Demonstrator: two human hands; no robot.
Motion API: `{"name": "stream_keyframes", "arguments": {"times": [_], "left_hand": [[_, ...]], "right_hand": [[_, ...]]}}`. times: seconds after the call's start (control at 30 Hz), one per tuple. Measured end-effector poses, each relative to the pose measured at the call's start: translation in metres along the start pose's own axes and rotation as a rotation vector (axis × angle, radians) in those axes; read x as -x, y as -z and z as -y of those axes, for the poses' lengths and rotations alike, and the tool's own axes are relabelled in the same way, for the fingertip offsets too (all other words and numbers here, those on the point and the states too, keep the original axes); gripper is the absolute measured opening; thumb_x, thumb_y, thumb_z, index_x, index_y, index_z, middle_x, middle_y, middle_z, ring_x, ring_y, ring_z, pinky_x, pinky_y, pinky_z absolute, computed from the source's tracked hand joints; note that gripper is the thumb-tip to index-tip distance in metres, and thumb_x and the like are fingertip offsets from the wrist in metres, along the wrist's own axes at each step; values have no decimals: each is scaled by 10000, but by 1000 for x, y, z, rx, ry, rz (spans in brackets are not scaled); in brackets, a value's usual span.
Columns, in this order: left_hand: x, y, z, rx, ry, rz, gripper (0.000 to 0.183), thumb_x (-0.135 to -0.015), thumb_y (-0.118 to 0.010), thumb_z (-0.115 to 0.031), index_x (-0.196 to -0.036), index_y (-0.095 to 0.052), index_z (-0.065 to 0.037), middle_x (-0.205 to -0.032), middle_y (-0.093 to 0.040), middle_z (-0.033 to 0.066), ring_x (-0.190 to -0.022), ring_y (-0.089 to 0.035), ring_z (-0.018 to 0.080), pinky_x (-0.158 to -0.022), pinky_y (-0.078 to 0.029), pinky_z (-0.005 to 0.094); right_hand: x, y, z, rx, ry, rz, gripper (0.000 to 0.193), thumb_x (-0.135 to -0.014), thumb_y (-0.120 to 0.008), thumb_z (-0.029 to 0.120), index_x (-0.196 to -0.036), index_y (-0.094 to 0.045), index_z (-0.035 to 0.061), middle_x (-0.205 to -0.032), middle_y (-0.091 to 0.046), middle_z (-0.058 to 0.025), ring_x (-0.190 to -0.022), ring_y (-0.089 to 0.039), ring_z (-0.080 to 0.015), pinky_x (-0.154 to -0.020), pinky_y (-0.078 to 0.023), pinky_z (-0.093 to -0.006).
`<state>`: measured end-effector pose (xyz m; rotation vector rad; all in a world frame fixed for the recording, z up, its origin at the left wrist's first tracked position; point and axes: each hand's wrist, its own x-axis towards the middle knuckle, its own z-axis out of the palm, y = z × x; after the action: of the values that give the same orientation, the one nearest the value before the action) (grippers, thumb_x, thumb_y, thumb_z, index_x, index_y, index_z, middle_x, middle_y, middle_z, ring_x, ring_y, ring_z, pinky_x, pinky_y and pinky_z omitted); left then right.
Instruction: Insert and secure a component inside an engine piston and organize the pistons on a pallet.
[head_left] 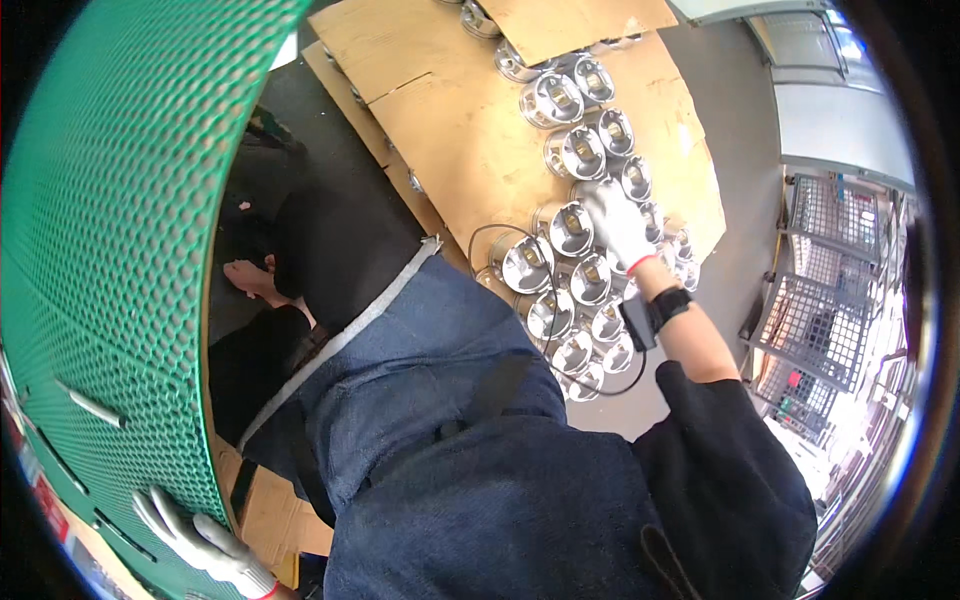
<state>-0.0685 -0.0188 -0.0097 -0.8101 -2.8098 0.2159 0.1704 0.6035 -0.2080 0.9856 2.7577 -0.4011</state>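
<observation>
My right hand (616, 222), in a white glove with a red cuff edge, reaches over shiny metal pistons standing in rows on brown cardboard. Its fingers are blurred and point down onto a piston, mostly hidden under the hand, so their grip is unclear. Just left of that hand stands one piston (571, 229); farther off is another piston (576, 153). A black device (638, 322) with a dark cable is strapped at my right wrist. At the lower left, my gloved left hand (200, 540) lies with fingers stretched along the edge of the green textured mat (130, 260), holding nothing.
Cardboard sheets (440, 110) lie under the pistons, and another cardboard piece (580, 25) covers some at the far end. The dark cable (478, 232) loops over several pistons. Wire-mesh carts (815, 325) stand at the right beyond the grey floor (725, 110).
</observation>
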Motion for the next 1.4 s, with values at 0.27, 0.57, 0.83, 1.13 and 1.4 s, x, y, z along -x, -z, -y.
{"name": "stream_keyframes", "arguments": {"times": [0.27,0.57,0.83,1.13,1.4], "left_hand": [[1,2,-2,147,138,23,529,-1016,-328,-281,-1412,-428,54,-1451,-428,259,-1344,-427,395,-1103,-352,497],[0,3,-7,133,161,17,525,-1010,-325,-273,-1411,-432,49,-1448,-442,239,-1343,-427,396,-1112,-346,497],[-1,3,-12,124,130,13,514,-1013,-333,-266,-1412,-434,42,-1440,-453,239,-1337,-436,391,-1108,-353,499],[0,-2,-7,168,148,-21,503,-1023,-321,-272,-1403,-455,30,-1436,-465,214,-1329,-446,370,-1121,-337,455],[7,-10,5,131,133,-28,490,-1034,-334,-268,-1398,-461,35,-1438,-459,226,-1328,-449,373,-1117,-338,451]], "right_hand": [[42,-110,23,3,-203,147,646,-762,-581,33,-1374,-509,229,-1403,-449,-265,-1179,-537,-430,-986,-466,-460],[14,-93,47,59,-139,176,540,-743,-744,319,-1245,-618,166,-1344,-468,-304,-1252,-457,-466,-1006,-427,-492],[14,-122,33,62,-293,147,401,-780,-730,389,-1039,-677,88,-1217,-554,-222,-1090,-563,-407,-881,-496,-483],[18,-68,33,-71,-253,155,315,-887,-621,341,-1080,-652,94,-1111,-600,-193,-989,-617,-377,-854,-496,-452],[170,38,-31,455,548,1055,315,-927,-539,313,-1186,-668,188,-934,-708,-108,-818,-668,-249,-752,-519,-350]]}}
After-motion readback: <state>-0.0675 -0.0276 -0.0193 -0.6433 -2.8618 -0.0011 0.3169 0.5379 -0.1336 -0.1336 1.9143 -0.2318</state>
